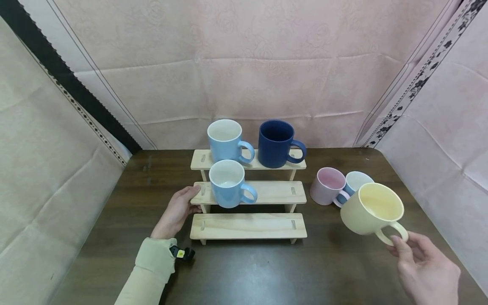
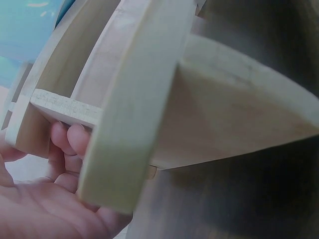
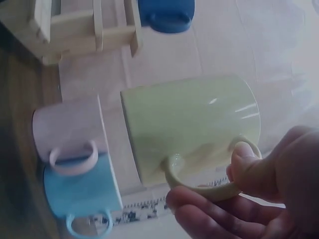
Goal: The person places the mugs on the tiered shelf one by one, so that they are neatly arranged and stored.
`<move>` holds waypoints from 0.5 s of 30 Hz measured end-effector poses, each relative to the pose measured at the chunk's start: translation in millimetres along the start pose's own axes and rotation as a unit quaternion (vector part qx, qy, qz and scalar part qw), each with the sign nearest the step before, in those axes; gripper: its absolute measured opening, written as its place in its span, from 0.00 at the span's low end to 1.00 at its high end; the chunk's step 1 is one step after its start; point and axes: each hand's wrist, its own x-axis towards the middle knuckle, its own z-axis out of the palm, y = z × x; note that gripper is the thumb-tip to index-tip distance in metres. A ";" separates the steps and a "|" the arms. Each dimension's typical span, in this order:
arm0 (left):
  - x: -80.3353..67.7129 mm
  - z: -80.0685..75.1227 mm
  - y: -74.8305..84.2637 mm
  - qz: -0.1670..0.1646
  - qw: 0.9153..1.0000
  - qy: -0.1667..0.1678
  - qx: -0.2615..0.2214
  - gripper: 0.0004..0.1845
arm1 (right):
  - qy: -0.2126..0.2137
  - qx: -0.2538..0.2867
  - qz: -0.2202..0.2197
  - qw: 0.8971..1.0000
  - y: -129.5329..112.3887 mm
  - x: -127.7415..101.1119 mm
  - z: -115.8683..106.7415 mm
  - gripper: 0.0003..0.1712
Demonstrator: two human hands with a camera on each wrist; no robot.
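By its handle, my right hand (image 1: 428, 264) pinches a pale yellow mug (image 1: 354, 214), thumb on one side and fingers curled on the other. In the right wrist view the yellow mug (image 3: 189, 124) is raised off the table. My left hand (image 1: 177, 212) grips the left end of the middle step of a three-step wooden rack (image 1: 248, 226). Fingertips (image 2: 77, 137) curl under that step in the left wrist view. On the middle step stands a light blue mug (image 1: 227, 190); another light blue mug (image 1: 223, 146) and a navy mug (image 1: 271, 148) stand on the top step.
Right of the rack, a pink mug (image 1: 324, 190) and a small blue mug (image 1: 356, 180) stand close together on the dark wooden table (image 1: 259, 275). The yellow mug partly covers the blue one. Pale patterned cloth (image 1: 263, 84) hangs behind and on both sides.
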 end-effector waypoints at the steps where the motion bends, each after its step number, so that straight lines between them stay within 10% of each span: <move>1: 0.0 -0.1 0.1 0.000 1.000 -0.001 0.000 0.25 | -0.003 -0.002 -0.008 1.000 -3.2 -0.1 0.9 0.11; 15: 0.3 -0.4 -1.0 -0.006 1.000 0.006 -0.003 0.26 | -0.038 0.063 -0.163 0.984 -41.2 2.1 30.3 0.08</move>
